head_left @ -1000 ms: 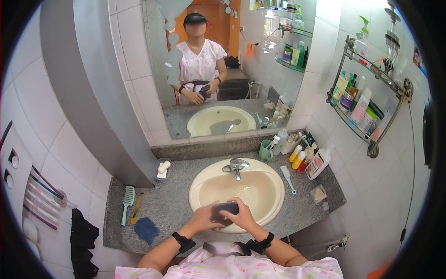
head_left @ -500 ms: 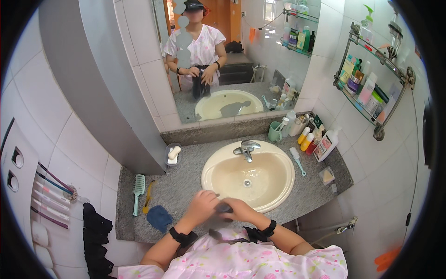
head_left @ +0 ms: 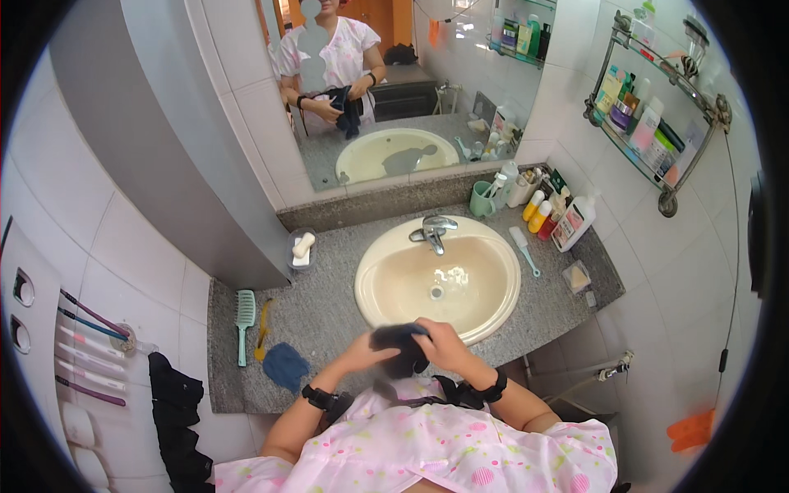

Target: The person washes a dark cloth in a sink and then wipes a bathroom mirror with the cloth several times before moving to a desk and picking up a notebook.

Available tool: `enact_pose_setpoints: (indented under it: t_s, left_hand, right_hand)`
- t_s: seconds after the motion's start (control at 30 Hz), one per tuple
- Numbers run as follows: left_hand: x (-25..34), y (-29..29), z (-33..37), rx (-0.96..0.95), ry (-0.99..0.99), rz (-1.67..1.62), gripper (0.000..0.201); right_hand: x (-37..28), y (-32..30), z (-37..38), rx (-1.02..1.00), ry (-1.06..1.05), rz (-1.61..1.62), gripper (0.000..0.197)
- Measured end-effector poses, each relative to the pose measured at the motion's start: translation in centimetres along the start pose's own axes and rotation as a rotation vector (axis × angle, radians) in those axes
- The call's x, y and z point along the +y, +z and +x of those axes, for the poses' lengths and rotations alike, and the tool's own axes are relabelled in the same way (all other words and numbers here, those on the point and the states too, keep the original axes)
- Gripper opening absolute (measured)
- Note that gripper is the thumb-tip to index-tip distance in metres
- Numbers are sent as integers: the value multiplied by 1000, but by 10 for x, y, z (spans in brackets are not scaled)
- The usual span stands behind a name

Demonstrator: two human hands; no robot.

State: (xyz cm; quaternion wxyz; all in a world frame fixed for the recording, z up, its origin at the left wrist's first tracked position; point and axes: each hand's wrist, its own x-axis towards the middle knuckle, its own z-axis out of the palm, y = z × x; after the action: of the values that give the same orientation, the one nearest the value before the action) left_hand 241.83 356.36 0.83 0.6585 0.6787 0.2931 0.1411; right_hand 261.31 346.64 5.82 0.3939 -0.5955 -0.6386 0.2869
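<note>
In front of the sink's near rim I hold a dark, soft cloth item (head_left: 403,349) between both hands, its exact kind unclear. My left hand (head_left: 362,355) grips its left side with the thumb across it. My right hand (head_left: 444,345) pinches its upper right edge. The cloth is bunched and slightly blurred, and its lower end hangs near my lap. The mirror (head_left: 460,82) also shows the dark cloth hanging between my hands. Beyond it lies the cream oval sink (head_left: 366,296) with a chrome faucet (head_left: 434,234). Black bands circle both my wrists.
On the grey counter (head_left: 329,283) at left lie a navy cloth (head_left: 285,367), a mint hairbrush (head_left: 245,327) and a soap dish (head_left: 302,249). A green cup (head_left: 482,199), several bottles (head_left: 575,223) and a small brush (head_left: 524,251) stand or lie right. A glass shelf (head_left: 629,148) hangs above.
My hands have moved apart, and the dark cloth shows spread between them rather than mostly hidden. The view has tilted downward a little.
</note>
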Motion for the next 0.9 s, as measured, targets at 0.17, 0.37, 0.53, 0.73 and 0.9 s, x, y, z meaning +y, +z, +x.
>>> enact_pose_setpoints:
  t_s: [0.17, 0.37, 0.53, 0.73, 0.9]
  left_hand:
    - [-53, -16, -7, 50, 128, 650, 21]
    - [-41, -17, -29, 413, 53, 333, 11]
    - [-11, -25, -54, 418, 7, 325, 19]
    - [8, -39, -79, 208, -2, 328, 26]
    - [-9, -47, -85, 320, 215, 431, 25]
  right_hand:
    - [-4, -18, -8, 74, 50, 8, 18]
    - [-8, -40, -9, 177, 150, 51, 20]
    - [10, -57, -10, 110, 132, 337, 26]
    - [3, -55, -9, -21, 164, 556, 25]
    - [6, -41, -3, 165, 142, 344, 32]
